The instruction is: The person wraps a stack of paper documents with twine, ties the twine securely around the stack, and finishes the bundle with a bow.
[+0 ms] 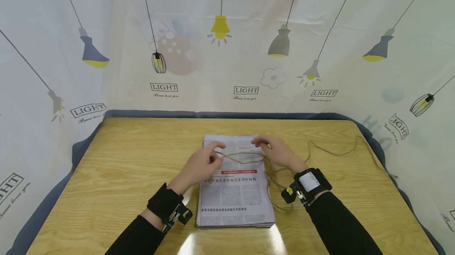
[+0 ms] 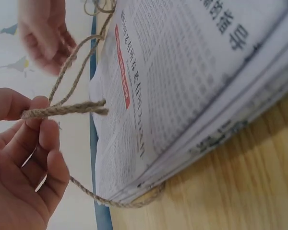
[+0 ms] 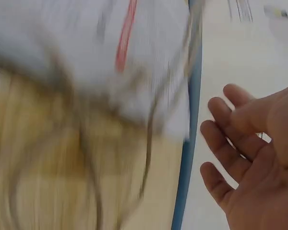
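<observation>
A stack of newspapers (image 1: 236,199) lies on the wooden table. Twine (image 1: 245,162) crosses over its upper part and also passes beneath the stack's left side in the left wrist view. My left hand (image 1: 200,165) pinches the twine (image 2: 62,111) between thumb and finger, above the papers, with a short doubled end sticking out. My right hand (image 1: 279,153) hovers over the stack's upper right edge. Its fingers (image 3: 225,143) are loosely bent and hold nothing. The right wrist view is blurred around the twine and papers.
Loose twine (image 1: 334,153) trails across the table (image 1: 124,176) to the right edge, with more loops beside the stack. A patterned cloth (image 1: 213,97) with printed lamps hangs behind the table, and dark blue edging runs round the tabletop.
</observation>
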The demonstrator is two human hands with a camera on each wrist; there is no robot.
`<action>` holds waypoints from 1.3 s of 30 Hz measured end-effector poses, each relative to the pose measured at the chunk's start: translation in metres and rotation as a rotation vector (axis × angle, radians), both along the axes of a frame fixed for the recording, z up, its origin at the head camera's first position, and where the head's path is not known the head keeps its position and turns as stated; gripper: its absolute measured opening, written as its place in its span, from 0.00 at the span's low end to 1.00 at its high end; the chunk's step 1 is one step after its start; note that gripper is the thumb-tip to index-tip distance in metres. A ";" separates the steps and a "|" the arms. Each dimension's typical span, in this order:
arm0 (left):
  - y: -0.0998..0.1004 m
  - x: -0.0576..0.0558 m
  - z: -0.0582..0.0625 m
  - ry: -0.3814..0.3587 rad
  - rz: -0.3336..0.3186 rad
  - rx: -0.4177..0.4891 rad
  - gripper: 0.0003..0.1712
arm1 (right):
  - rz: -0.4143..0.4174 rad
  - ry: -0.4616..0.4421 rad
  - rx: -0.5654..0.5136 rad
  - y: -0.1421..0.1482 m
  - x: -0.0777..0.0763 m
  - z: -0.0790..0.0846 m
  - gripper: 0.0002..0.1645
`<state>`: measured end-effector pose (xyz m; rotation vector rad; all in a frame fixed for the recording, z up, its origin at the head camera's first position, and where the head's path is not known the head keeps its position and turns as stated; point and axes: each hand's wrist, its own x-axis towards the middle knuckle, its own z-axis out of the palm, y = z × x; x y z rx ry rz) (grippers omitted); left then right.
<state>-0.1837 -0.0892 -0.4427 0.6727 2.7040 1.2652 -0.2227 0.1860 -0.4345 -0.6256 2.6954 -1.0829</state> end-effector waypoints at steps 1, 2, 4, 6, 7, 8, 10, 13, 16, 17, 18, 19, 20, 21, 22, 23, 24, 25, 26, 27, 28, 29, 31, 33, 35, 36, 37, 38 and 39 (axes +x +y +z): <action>-0.002 0.000 0.000 0.000 -0.010 0.012 0.17 | -0.007 0.005 0.032 0.012 0.000 0.000 0.19; -0.005 0.000 0.000 0.003 -0.020 0.022 0.17 | -0.008 0.007 0.067 0.024 0.000 -0.001 0.21; -0.009 0.000 0.000 -0.002 -0.039 0.039 0.17 | -0.011 -0.003 0.142 0.046 0.001 -0.005 0.26; -0.012 0.001 0.000 -0.012 -0.060 0.056 0.16 | -0.006 -0.007 0.211 0.063 0.004 -0.012 0.28; -0.014 0.001 0.000 -0.019 -0.070 0.062 0.16 | -0.007 -0.008 0.239 0.070 0.006 -0.017 0.29; -0.015 0.002 0.000 -0.027 -0.082 0.067 0.15 | -0.001 0.004 0.244 0.075 0.007 -0.021 0.29; -0.018 0.003 0.002 -0.047 -0.104 0.080 0.15 | -0.010 0.057 0.264 0.080 0.010 -0.032 0.28; -0.019 0.009 0.012 -0.088 -0.141 0.103 0.15 | -0.029 0.157 0.282 0.081 0.011 -0.047 0.19; -0.022 0.013 0.020 -0.151 -0.164 0.131 0.16 | -0.080 0.174 0.269 0.080 0.010 -0.053 0.08; -0.025 0.013 0.020 -0.175 -0.169 0.145 0.16 | -0.095 0.165 0.257 0.080 0.010 -0.053 0.07; -0.028 0.014 0.020 -0.201 -0.171 0.156 0.16 | -0.108 0.153 0.244 0.081 0.009 -0.052 0.07; -0.033 0.012 0.016 -0.226 -0.176 0.171 0.16 | -0.120 0.142 0.228 0.081 0.009 -0.051 0.08; -0.039 0.011 0.012 -0.249 -0.174 0.186 0.16 | -0.132 0.128 0.213 0.082 0.009 -0.049 0.09; -0.046 0.010 0.008 -0.269 -0.176 0.199 0.15 | -0.139 0.124 0.203 0.082 0.008 -0.047 0.09; -0.054 0.009 0.007 -0.291 -0.182 0.209 0.15 | -0.141 0.125 0.196 0.083 0.008 -0.045 0.10; -0.063 0.010 0.007 -0.311 -0.188 0.205 0.15 | -0.142 0.130 0.189 0.084 0.008 -0.043 0.10; -0.072 0.010 0.008 -0.334 -0.193 0.192 0.15 | -0.144 0.132 0.181 0.085 0.007 -0.042 0.10; -0.081 0.011 0.009 -0.353 -0.202 0.169 0.15 | -0.146 0.135 0.178 0.086 0.008 -0.041 0.10; -0.092 0.012 0.010 -0.370 -0.207 0.135 0.15 | -0.149 0.136 0.178 0.087 0.008 -0.040 0.10; -0.103 0.013 0.011 -0.382 -0.207 0.086 0.14 | -0.155 0.136 0.179 0.088 0.008 -0.039 0.10; -0.115 0.014 0.011 -0.388 -0.203 0.029 0.14 | -0.163 0.139 0.187 0.090 0.008 -0.038 0.10; -0.126 0.015 0.012 -0.382 -0.196 -0.035 0.13 | -0.174 0.144 0.195 0.091 0.009 -0.038 0.10; -0.148 0.018 0.012 -0.371 -0.160 -0.148 0.10 | -0.192 0.147 0.213 0.094 0.010 -0.037 0.10; -0.167 0.021 0.011 -0.353 -0.101 -0.261 0.08 | -0.206 0.149 0.232 0.097 0.010 -0.038 0.10; -0.181 0.024 0.011 -0.329 -0.042 -0.372 0.05 | -0.214 0.149 0.247 0.099 0.010 -0.038 0.10; -0.185 0.026 0.011 -0.328 -0.013 -0.417 0.04 | -0.214 0.145 0.255 0.100 0.010 -0.039 0.10; -0.188 0.027 0.011 -0.323 0.005 -0.462 0.04 | -0.216 0.140 0.263 0.101 0.010 -0.040 0.10; -0.189 0.028 0.010 -0.314 0.019 -0.504 0.03 | -0.214 0.134 0.268 0.101 0.010 -0.041 0.10; -0.188 0.029 0.010 -0.302 0.028 -0.533 0.03 | -0.211 0.122 0.270 0.101 0.010 -0.041 0.10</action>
